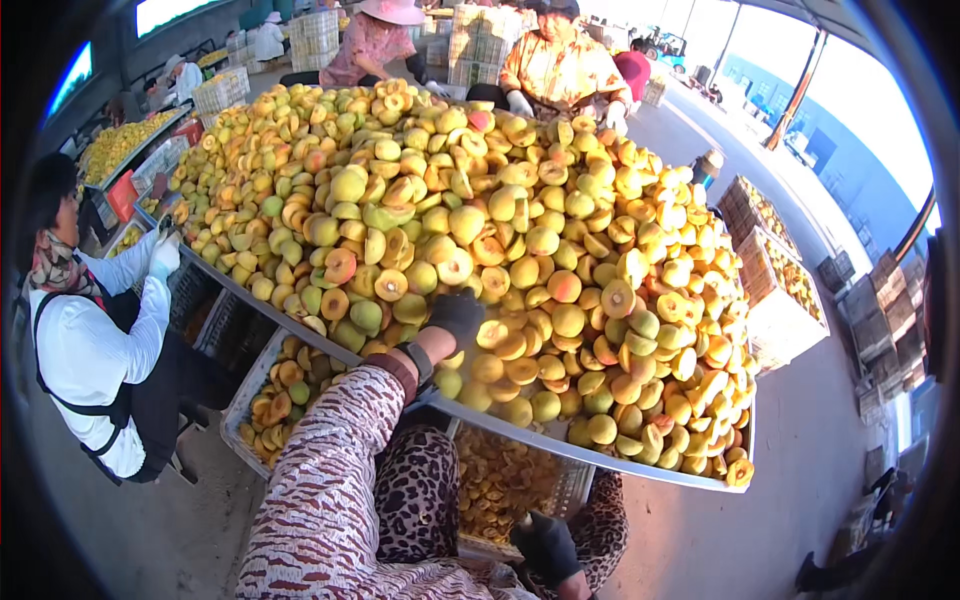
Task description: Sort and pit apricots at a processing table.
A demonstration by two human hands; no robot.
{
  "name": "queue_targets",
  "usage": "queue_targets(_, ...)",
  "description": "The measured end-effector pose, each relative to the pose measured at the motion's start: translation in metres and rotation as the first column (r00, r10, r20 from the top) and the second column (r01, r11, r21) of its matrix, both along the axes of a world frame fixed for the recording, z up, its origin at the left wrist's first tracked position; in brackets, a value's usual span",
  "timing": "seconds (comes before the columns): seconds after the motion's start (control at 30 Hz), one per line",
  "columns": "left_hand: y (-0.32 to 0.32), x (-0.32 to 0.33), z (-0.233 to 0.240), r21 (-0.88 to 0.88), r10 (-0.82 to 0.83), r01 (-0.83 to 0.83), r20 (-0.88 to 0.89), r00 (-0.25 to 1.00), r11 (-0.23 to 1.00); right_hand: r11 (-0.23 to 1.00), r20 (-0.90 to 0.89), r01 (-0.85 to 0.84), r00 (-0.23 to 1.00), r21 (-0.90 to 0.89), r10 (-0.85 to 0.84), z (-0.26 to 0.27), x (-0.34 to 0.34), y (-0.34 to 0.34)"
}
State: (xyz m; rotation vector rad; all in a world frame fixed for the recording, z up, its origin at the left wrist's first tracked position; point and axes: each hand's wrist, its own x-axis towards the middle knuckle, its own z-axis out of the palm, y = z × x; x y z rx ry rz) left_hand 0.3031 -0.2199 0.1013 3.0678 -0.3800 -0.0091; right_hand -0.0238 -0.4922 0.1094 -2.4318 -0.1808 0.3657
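Observation:
A large heap of yellow stone fruit, apparently peaches (420, 217), many of them halved, fills a metal-edged table (570, 448). My left hand (456, 319), in a dark glove, reaches onto the heap near its front edge; its fingers are partly hidden, so I cannot tell what it holds. Low over my lap, my right hand (547, 551), also dark-gloved, is closed around a small thing with a pale end, its kind unclear. A crate of brown pits or scraps (499, 480) stands between my knees, below the table edge.
Left of my legs is a crate of halved fruit (281, 397). A person in white sleeves (97, 352) sits at the left; two people (566, 71) (375, 45) sit across the heap. Fruit crates (784, 300) stand at the right, stacked crates (889, 315) beyond.

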Motion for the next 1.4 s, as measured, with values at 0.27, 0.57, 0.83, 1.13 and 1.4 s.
queue_targets(0.27, 0.017, -0.054, 0.038, -0.725, -0.147, 0.296, 0.264, 0.953, 0.622, 0.742, -0.054, 0.176, 0.981, 0.646, -0.185, -0.009, 0.031, 0.010)
queue_targets(0.57, -0.021, -0.229, 0.062, -0.949, -0.508, 0.010, -0.160, 0.846, 0.315, 0.749, 0.227, 0.060, 0.934, 0.660, -0.275, 0.074, 0.052, 0.052)
queue_targets(0.83, 0.004, -0.261, 0.027, -0.991, -0.078, -0.061, -0.052, 0.996, -0.118, 0.534, -0.189, 0.291, 0.953, 0.794, -0.238, 0.103, 0.049, 0.078)
queue_targets(1.13, -0.012, -0.284, 0.061, -0.763, -0.207, -0.259, -0.167, 0.964, -0.592, 0.685, -0.326, 0.225, 0.945, 0.693, 0.019, 0.075, 0.018, 0.101)
queue_targets(1.4, -0.024, -0.295, 0.055, -0.809, -0.081, -0.136, -0.109, 0.991, -0.572, 0.733, -0.163, 0.109, 0.987, 0.671, 0.003, 0.084, 0.008, 0.108)
